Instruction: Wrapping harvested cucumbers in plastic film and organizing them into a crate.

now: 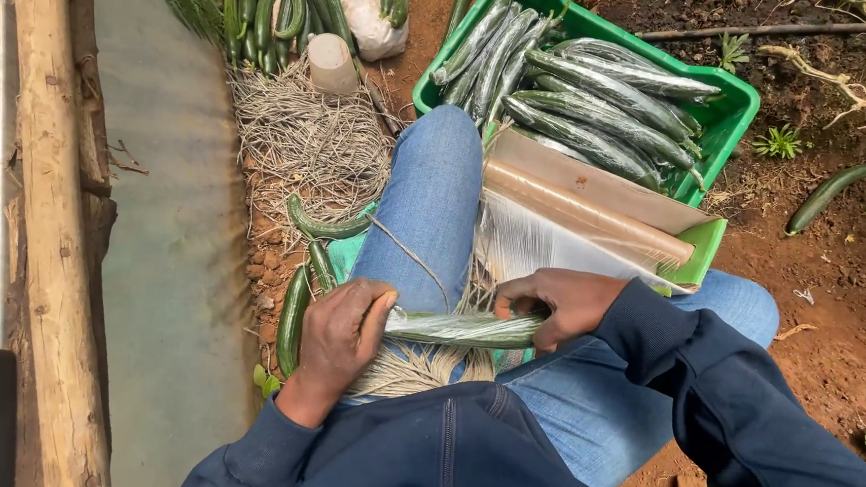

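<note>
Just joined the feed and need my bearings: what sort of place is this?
Probably a farm packing spot beside a greenhouse: bare red soil, a green crate full of wrapped cucumbers, and a cling-film roll on the person's lap.

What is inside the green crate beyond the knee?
The green crate holds a pile of film-wrapped cucumbers. Its floor and any lower layers are covered by them, and the cling film box hides its near edge.

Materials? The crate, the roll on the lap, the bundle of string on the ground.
Green crate: looks like moulded plastic, smooth, slightly glossy. Roll: clear stretch film, shiny and wrinkled, probably on a brown cardboard core. String bundle: pale, matte, frayed strands, likely natural fibre twine.
</note>
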